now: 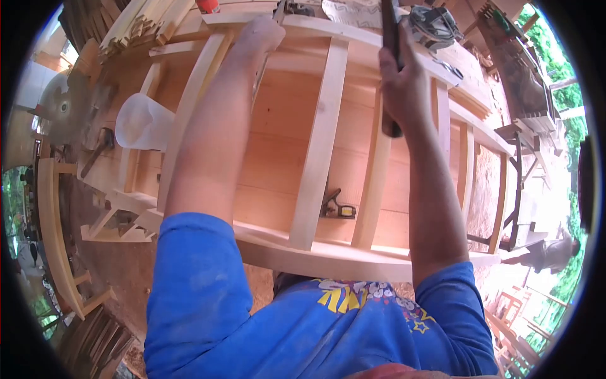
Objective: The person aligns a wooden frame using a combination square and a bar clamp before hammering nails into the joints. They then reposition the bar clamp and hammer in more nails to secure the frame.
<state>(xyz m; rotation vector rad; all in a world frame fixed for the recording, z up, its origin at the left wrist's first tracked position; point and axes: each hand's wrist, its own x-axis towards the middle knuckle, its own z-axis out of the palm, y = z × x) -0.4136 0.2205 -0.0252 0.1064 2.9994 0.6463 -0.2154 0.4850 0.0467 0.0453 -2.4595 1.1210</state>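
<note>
"Which step?"
"Probably working the wooden frame's far rail point(360, 33). The right hand point(407, 88) grips a dark tool point(391, 38) over it; the left hand point(257, 35) is closed farther left, contents unclear."
"Needs?"
"Steady support, I'd judge."

Yellow lettering point(341, 299) on the blue shirt point(271, 335) — partly hidden, too unclear to read.
</note>
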